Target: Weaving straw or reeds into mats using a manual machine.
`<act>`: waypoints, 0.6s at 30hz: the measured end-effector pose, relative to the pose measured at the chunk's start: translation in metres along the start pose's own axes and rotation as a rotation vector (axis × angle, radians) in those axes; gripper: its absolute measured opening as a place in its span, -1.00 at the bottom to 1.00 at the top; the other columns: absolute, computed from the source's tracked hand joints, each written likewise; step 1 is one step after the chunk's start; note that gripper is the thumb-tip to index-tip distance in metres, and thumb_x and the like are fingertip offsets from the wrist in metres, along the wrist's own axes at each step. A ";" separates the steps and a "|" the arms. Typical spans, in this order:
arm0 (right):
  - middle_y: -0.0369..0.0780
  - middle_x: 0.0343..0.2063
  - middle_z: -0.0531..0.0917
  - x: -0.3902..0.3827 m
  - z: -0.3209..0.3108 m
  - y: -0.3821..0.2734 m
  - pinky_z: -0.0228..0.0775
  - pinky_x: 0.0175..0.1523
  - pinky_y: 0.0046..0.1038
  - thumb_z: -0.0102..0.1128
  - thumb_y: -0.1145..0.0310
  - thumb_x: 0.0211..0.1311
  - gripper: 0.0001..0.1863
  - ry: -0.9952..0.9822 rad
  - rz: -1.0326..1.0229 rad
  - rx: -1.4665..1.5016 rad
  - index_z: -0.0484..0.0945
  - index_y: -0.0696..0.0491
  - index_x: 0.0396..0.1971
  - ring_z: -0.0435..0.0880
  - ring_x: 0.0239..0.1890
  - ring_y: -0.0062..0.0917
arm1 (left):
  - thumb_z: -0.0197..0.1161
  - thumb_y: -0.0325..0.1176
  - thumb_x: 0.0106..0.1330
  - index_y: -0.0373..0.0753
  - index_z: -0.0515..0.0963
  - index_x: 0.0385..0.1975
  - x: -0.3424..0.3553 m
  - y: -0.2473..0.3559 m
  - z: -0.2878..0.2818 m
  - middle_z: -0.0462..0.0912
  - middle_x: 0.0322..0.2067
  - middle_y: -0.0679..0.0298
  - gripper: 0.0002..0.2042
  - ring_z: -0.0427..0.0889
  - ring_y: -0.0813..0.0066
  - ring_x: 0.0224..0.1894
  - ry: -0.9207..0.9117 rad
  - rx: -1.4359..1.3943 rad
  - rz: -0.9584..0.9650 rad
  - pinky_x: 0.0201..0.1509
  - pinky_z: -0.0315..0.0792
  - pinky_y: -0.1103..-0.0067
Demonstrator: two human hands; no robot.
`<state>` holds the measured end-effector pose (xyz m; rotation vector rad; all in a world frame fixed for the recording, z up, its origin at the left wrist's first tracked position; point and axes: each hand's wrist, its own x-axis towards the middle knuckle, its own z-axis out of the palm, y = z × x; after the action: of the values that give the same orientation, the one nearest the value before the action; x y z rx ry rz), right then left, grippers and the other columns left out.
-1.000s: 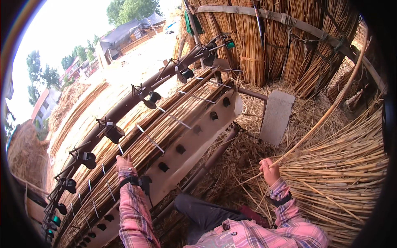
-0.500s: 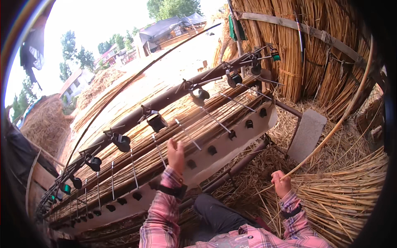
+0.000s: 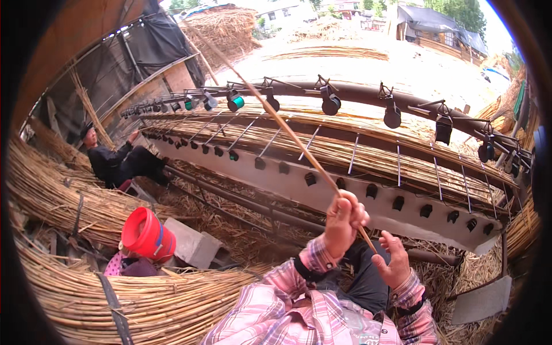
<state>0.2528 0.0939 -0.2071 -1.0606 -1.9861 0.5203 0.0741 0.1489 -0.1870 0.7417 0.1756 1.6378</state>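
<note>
One reed [image 3: 310, 157] is held aloft in front of the person, slanting across the long rack; its long axis runs from a lower end between the two hands up and to the left, where the thinner tip rises past the rack's bar [image 3: 356, 93]. The left hand [image 3: 344, 223] pinches it a little above that lower end, fingers curled round. The right hand [image 3: 394, 265] is loosely spread, thumb and fingers apart beside the end; whether it touches cannot be told. Along the bar hang many spools [image 3: 330, 103], most of them black and two showing green; those at the far left are too small and crowded to count. To the left are two large reed bundles [image 3: 184, 305], each crossed by a dark strap, with one red bucket [image 3: 141, 233] between them, just beside a grey block [image 3: 191, 242]. One co-worker [image 3: 115, 161] sits farther back, and one grey slab [image 3: 483, 302] stands at lower right.
</note>
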 end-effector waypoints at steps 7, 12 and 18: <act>-0.09 -0.48 0.55 -0.034 0.037 0.039 0.41 -0.26 -0.27 0.15 0.39 0.07 -0.71 -0.044 -0.024 -0.143 0.49 0.09 -0.16 0.55 -0.37 -0.18 | -0.16 -0.09 0.41 -0.19 0.35 -0.44 0.050 0.255 -0.128 0.08 -0.71 0.48 -0.68 0.05 0.70 -0.69 0.212 -0.162 0.391 -0.63 0.07 0.72; -0.19 -0.56 0.52 0.007 0.038 0.017 0.40 -0.42 -0.32 0.14 0.41 0.08 -0.87 -0.095 -0.055 -0.337 0.52 0.00 -0.32 0.56 -0.46 -0.29 | -0.15 -0.16 0.42 -0.25 0.40 -0.30 0.025 0.258 -0.157 0.51 -0.50 0.31 -0.72 0.56 0.50 -0.41 0.707 0.005 0.310 -0.24 0.54 0.52; -0.19 -0.40 0.54 0.085 0.066 -0.040 0.38 -0.25 -0.34 0.16 0.49 -0.01 -0.75 -0.016 -0.239 -0.499 0.51 0.00 -0.25 0.55 -0.30 -0.32 | -0.05 -0.30 0.39 -0.22 0.33 -0.25 -0.007 0.107 -0.098 0.54 -0.31 0.21 -0.86 0.62 0.28 -0.23 0.521 0.258 -0.157 -0.20 0.59 0.36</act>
<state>0.1521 0.1424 -0.1801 -1.0840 -2.2796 -0.1056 -0.0687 0.1475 -0.2115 0.4622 0.8098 1.6441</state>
